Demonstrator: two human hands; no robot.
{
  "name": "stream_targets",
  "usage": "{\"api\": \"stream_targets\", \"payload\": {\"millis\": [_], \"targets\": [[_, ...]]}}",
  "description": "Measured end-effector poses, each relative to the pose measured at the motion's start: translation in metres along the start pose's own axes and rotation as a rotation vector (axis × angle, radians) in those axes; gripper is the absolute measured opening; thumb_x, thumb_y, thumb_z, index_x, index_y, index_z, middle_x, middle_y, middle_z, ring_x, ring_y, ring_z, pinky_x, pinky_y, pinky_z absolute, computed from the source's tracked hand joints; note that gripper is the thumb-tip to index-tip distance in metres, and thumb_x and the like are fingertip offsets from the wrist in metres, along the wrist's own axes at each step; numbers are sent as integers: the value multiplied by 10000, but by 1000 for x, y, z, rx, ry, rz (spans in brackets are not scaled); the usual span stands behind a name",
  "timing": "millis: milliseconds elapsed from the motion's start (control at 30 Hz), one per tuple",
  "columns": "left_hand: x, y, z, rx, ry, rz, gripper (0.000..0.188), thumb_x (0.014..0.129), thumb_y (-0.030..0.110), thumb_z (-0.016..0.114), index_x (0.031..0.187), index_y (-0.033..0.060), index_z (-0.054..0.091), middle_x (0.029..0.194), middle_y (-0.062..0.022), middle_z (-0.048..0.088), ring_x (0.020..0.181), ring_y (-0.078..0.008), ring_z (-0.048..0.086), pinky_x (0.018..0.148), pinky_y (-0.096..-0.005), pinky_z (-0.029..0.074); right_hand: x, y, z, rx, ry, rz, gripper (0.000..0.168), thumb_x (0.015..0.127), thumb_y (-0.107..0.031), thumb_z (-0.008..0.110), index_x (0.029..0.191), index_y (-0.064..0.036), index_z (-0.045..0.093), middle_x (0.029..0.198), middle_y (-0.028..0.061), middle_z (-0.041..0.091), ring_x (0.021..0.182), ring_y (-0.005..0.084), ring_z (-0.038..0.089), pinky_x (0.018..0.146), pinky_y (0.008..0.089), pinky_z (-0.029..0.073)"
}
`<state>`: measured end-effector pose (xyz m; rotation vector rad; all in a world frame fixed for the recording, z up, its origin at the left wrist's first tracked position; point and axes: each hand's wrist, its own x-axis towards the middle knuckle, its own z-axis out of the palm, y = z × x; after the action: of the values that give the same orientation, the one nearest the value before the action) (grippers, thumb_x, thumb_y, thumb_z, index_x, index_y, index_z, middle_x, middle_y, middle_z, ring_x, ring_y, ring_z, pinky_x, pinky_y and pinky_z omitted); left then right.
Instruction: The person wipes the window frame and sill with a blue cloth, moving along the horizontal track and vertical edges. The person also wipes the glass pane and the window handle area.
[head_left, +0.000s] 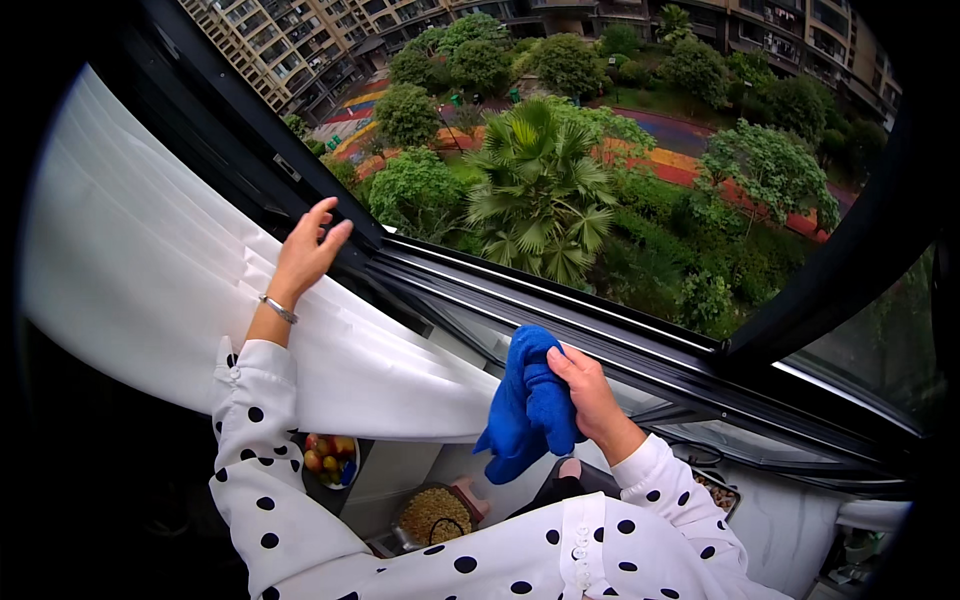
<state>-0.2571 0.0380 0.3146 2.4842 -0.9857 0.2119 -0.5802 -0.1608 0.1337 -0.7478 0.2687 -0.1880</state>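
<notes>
My right hand (592, 397) grips a bunched blue cloth (529, 409), which hangs just inside the metal window track (525, 300). My left hand (309, 247) is raised beside the dark window frame (247, 142), its fingers apart and slightly curled, with nothing held. A white curtain (172, 247) spreads behind and below my left forearm and reaches across to the blue cloth. Whether the left hand touches the curtain or the frame, I cannot tell.
Beyond the window lie a palm tree (540, 187), shrubs and apartment buildings far below. On the floor side are a bowl of fruit (330, 459), a container of small tan pieces (435, 516) and a tray (724, 495) at the right.
</notes>
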Motion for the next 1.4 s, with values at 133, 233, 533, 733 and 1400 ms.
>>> {"api": "stream_targets", "payload": {"millis": [133, 233, 533, 733, 1400], "targets": [[-55, 108, 106, -647, -1074, -176, 897, 879, 507, 589, 1508, 218, 18, 1443, -232, 319, 1228, -303, 477, 951, -433, 456, 16, -47, 34, 7, -43, -274, 422, 997, -298, 463, 1308, -14, 490, 1128, 45, 610, 961, 100, 579, 837, 234, 476], [-62, 160, 145, -1030, -961, -279, 704, 896, 356, 616, 1433, 93, 246, 1279, -129, 498, 1096, -208, 564, 873, -405, 510, 49, -59, 18, 49, -124, -384, 539, 1011, -337, 412, 1406, 22, 342, 1279, 92, 531, 1108, 137, 530, 964, 276, 416], [138, 32, 23, -860, 359, -146, 392, 825, 341, 671, 1027, 8, 624, 893, -73, 665, 746, -125, 625, 663, -271, 508, 53, 14, -114, -1863, 385, -741, 395, 758, -250, 694, 1095, -61, 610, 1063, 115, 564, 1187, 346, 439, 1038, 491, 311], [197, -4, -206, 541, 1150, -275, 526, 804, 380, 594, 1298, 213, 525, 1344, -145, 466, 1233, -361, 437, 976, -459, 428, 57, 14, -110, -1886, 386, -714, 338, 756, -230, 646, 1045, -58, 611, 1041, 108, 552, 1175, 343, 435, 1047, 497, 298], [200, -114, 17, 1245, 400, 149, 382, 739, 310, 677, 962, 44, 519, 1316, -252, 496, 1323, -338, 364, 1142, -502, 159, 73, -2, -97, -1865, 438, -621, 283, 691, -151, 636, 959, -65, 614, 978, 82, 571, 1093, 327, 483, 984, 480, 351]]}}
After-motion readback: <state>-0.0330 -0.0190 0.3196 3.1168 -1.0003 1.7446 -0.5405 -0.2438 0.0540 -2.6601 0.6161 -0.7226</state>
